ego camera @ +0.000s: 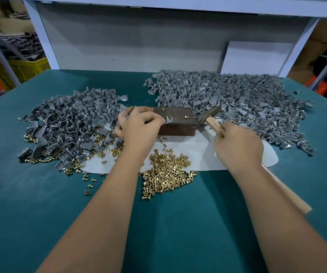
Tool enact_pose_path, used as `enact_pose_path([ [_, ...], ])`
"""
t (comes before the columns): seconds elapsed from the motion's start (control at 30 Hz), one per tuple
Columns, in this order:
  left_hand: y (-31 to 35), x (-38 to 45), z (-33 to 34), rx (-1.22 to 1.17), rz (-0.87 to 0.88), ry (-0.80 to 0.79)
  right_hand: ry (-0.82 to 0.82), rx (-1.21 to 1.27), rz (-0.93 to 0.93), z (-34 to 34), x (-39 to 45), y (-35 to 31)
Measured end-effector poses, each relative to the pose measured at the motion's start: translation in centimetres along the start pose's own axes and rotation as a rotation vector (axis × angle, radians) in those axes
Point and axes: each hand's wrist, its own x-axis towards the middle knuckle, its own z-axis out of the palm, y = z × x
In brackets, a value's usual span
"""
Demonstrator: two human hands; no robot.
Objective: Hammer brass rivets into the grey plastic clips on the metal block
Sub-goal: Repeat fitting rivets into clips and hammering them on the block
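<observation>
clip held at block edge, hammer alongside

metal block (175,120) sits at centre frame on a white sheet (204,154), which lies on the green table (178,223). block is dark brown, rusty-looking. at least three brass rivets stand upright on its top face, e.g. one rivet (185,117) toward the right side.

left hand (139,125) is at the block's left edge, fingers curled, pinching a grey plastic clip (168,120) against the near-left part of the top face. whether a rivet sits in this clip: cannot tell.

right hand (237,142) is wrapped around the wooden handle of a hammer (209,115). the hammer's head lies just right of the block, touching or nearly touching its right side; the handle runs down toward lower right of frame.

loose brass rivets (166,172) are heaped below the block at centre, spilling off the sheet onto the table; more are scattered to the left.

left pile of grey clips (70,123) fills the left-centre of frame, mixed with rivets. right pile of grey clips (227,95) is larger, upper right, reaching behind the block and hammer.
</observation>
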Motion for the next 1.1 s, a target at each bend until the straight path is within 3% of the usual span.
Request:
enact_pose_path([
  [0.13, -0.1, 0.0, -0.1, -0.008, -0.003, 0.002, 0.106, -0.044, -0.047, 0.5, 0.0, 0.0],
  [0.27, -0.1, 0.0, 0.1, 0.061, 0.063, 0.024, 0.210, 0.273, -0.186, 0.2, 0.1, -2.0],
  [0.43, -0.3, 0.0, 0.4, 0.276, 0.172, 0.068, 0.003, 0.546, -0.304, 0.7, 1.5, -7.6],
  [0.53, -0.5, 0.0, 0.4, 0.318, 0.196, 0.069, -0.031, 0.505, -0.274, 1.2, 2.2, -9.3],
  [0.73, -0.3, -0.1, 0.4, 0.305, 0.178, 0.079, 0.076, 0.456, -0.256, 2.3, 2.0, -9.8],
  [1.1, -0.5, 0.1, 0.6, 0.292, 0.136, 0.077, 0.117, 0.634, -0.176, 2.7, 1.8, -10.1],
])
